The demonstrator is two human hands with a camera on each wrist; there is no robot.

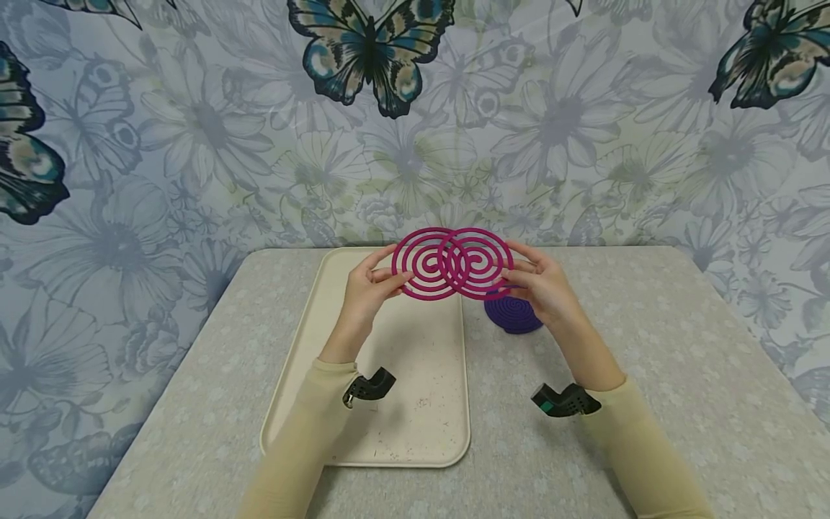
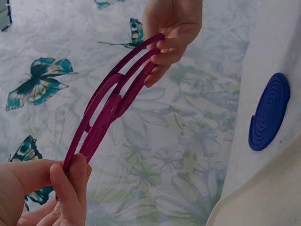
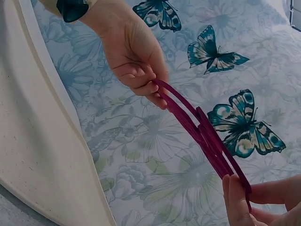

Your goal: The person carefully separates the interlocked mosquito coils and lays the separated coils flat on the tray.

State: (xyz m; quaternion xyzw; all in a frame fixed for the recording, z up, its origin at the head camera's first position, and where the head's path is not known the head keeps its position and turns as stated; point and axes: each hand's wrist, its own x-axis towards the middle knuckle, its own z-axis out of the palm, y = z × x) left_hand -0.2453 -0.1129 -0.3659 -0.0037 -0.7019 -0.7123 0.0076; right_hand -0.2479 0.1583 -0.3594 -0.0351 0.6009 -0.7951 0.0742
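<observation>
A magenta piece made of two overlapping spirals (image 1: 463, 267) is held up above the table, level between both hands. My left hand (image 1: 366, 288) pinches its left rim between thumb and fingers. The opposite rim is pinched by my right hand (image 1: 547, 285). From the side, in the left wrist view, the spiral piece (image 2: 96, 134) looks thin and slightly bowed. Below my right hand, a dark purple-blue coiled spiral disc (image 1: 514, 318) lies flat on the table, its upper part hidden behind the magenta piece and fingers.
A cream rectangular tray (image 1: 415, 411) with small dark specks lies on the table under my left hand. The table (image 1: 648, 324) has a pale patterned cover. Behind it hangs a cloth (image 1: 551, 158) printed with flowers and butterflies. Each wrist wears a black camera mount (image 1: 369, 386).
</observation>
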